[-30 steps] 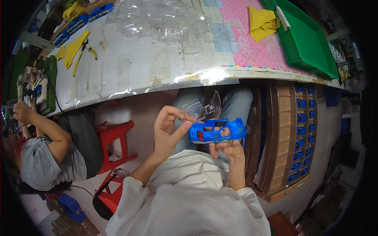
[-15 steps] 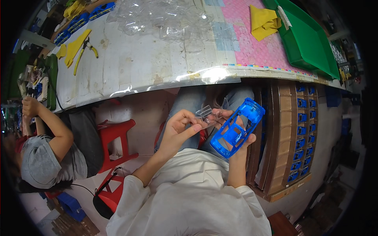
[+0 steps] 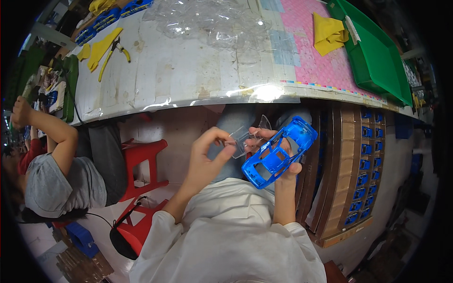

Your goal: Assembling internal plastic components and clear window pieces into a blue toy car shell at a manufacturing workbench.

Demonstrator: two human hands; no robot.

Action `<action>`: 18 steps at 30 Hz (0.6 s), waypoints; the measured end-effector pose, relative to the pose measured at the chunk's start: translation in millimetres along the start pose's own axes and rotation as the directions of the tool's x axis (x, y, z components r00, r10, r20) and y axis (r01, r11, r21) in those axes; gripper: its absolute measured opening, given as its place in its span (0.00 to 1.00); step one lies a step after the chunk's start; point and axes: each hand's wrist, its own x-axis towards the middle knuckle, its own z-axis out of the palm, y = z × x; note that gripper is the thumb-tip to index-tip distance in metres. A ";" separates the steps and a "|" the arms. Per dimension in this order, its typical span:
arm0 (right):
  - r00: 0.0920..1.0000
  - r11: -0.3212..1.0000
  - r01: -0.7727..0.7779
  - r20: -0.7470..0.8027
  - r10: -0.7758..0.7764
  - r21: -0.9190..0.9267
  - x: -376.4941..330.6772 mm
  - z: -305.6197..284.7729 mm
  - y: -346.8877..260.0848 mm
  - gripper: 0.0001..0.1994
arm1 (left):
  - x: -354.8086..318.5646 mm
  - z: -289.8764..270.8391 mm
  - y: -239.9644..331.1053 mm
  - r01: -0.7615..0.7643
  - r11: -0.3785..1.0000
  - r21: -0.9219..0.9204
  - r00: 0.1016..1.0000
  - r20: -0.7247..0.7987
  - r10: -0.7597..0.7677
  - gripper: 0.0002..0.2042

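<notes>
One co-worker point(image 3: 66, 179) sits between eight and nine o'clock, with the hand there too blurred to read. Yellow-handled pliers point(image 3: 113, 48) lie on the table at ten. Near the centre, the left hand point(image 3: 207, 153) pinches a clear plastic part point(image 3: 239, 141) narrowly between thumb and fingers. At three o'clock from it, the right hand point(image 3: 287, 177) holds a blue car shell point(image 3: 275, 158), its fingertips also against the clear part. The step in hand looks like steadying the two pieces side by side; the next move probably calls for turning one to suit the other, gently. The clear part's outline fades against the jeans, and whether it is one piece I cannot tell. The shell hides some right-hand fingers. Farther out, towards three, a brown rack point(image 3: 347, 162) runs partly under the table.
</notes>
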 end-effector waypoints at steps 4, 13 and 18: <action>1.000 1.000 0.020 -0.005 -0.020 -0.001 0.7 4.1 1.7 0.47 | -2.4 3.9 -1.9 0.065 0.997 -0.038 0.998 0.010 -0.065 0.05; 1.000 0.998 0.004 0.019 -0.005 0.062 -1.5 3.3 3.7 0.47 | -6.8 -0.8 8.7 0.173 0.941 -0.289 0.985 0.037 -0.170 0.02; 1.000 0.999 0.015 0.003 -0.015 0.050 -4.3 3.8 -0.6 0.47 | -4.2 -19.2 -14.8 0.025 0.998 0.064 0.981 -0.195 -0.012 0.04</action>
